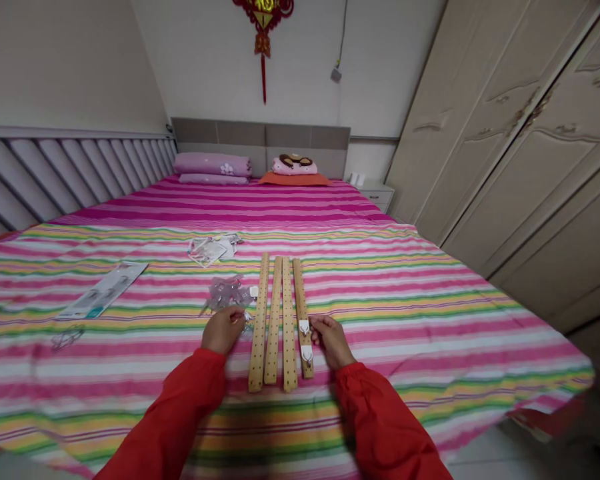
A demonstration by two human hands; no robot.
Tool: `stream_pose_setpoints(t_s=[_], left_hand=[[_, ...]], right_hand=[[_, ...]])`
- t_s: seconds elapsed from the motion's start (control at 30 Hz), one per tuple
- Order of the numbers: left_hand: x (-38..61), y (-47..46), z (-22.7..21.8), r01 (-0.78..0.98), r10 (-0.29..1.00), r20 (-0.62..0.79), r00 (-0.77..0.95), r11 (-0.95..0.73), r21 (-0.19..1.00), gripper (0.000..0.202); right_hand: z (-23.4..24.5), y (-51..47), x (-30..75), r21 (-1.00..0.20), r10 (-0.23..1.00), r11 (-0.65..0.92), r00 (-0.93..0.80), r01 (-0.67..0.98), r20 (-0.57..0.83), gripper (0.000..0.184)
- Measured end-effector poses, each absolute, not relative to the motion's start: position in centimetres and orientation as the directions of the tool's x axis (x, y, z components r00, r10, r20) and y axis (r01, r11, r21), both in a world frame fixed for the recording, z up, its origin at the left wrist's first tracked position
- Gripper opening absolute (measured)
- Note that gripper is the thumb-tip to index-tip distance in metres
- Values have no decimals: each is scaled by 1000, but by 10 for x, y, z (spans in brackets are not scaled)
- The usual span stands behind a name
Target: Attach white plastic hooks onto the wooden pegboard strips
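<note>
Home bedroom: bed (380, 280), wardrobe (520, 147)

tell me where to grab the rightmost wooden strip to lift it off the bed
Grip the rightmost wooden strip by its long edges along the bare upper half, coming down from above. It lies flat and narrow on the bedspread, with the next strip close on its left, and white hooks sit on its near end beside the right hand.

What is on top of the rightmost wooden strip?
Two small white hooks sit on the rightmost strip near its close end. The right hand touches the strip beside the upper hook. Whether they are clipped into the holes cannot be seen.
</note>
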State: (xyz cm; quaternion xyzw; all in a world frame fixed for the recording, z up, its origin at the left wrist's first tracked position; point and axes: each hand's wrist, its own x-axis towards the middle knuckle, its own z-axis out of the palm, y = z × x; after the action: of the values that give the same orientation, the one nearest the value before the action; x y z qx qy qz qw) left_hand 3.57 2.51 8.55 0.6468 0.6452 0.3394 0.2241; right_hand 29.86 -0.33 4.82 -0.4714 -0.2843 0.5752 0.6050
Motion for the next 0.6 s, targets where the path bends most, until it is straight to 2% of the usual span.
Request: stream_pose_setpoints(t_s=[0.1, 0.17, 0.2, 0.27, 0.33, 0.4, 0.43, 0.5, 0.53, 0.6], left_hand=[[45, 27, 86, 783, 985, 159, -67, -47, 620, 17], [50, 28, 89, 807, 982, 167, -83, -32, 590, 17], [51, 29, 90, 797, 981, 173, -93, -31, 603, 18], [51, 31, 94, 710, 973, 180, -145, -24, 704, 19], [46, 33, 98, 492, 961, 126, -245, 11, 871, 22], [41, 35, 103, 144, 945, -27, -326, 78, 986, 26], [38, 36, 105, -39, 936, -127, -328, 121, 992, 26], [33, 37, 108, -319, 917, -295, -270, 204, 926, 23], [31, 37, 110, -390, 906, -347, -241, 237, 890, 21], [28, 37, 110, -383, 905, -356, -232, 251, 889, 19]], right_hand=[[48, -4, 299, -898, 965, -102, 177, -428, -194, 20], [47, -4, 300, -898, 965, -104, 174, -427, -195, 20], [47, -4, 300, -898, 965, -108, 173, -426, -198, 20], [46, -3, 301, -898, 965, -112, 170, -425, -201, 19], [46, -3, 301, -899, 966, -108, 170, -424, -196, 17], [47, -3, 301, -899, 967, -98, 174, -427, -187, 17], [47, -3, 301, -898, 967, -94, 177, -430, -185, 17], [49, -3, 301, -894, 966, -91, 181, -438, -187, 18], [50, -3, 301, -893, 965, -92, 183, -441, -190, 19], [52, -4, 301, -892, 963, -94, 188, -443, -195, 20]])
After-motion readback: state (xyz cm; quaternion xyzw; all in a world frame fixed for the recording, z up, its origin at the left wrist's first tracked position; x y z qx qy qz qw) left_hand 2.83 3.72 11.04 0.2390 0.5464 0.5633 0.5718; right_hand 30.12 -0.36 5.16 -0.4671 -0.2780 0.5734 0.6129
